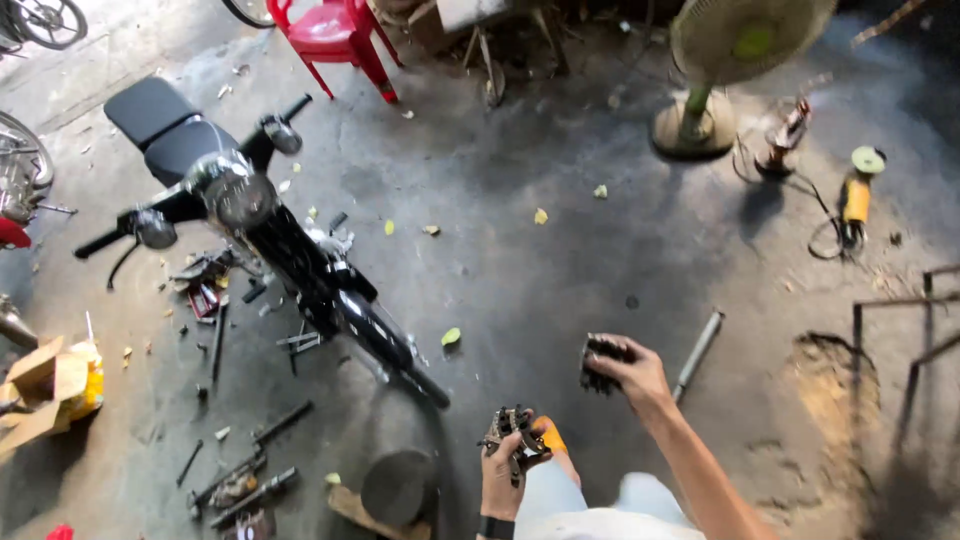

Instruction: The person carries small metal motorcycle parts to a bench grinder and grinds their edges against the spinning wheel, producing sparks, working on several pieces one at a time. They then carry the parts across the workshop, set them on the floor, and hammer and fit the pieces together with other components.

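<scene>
Hands both full: your left hand (503, 470) grips a greasy metal part (512, 432) above your knee, while your right hand (630, 372) clutches a dark clump of chain (601, 362) over the concrete floor (560, 250), right of the motorcycle (270, 235).

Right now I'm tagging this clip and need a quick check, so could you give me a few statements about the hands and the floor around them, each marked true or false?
1. The left hand holds a cluster of dark metal parts. True.
2. The right hand is empty. False: it grips a dark, greasy part.
3. A motorcycle stands on the floor to the left. True.
4. The plastic chair at the top is blue. False: it is red.
5. A metal tube lies on the floor close to the right hand. True.
6. The standing fan lies flat beside the motorcycle. False: it stands upright at the upper right.
</scene>
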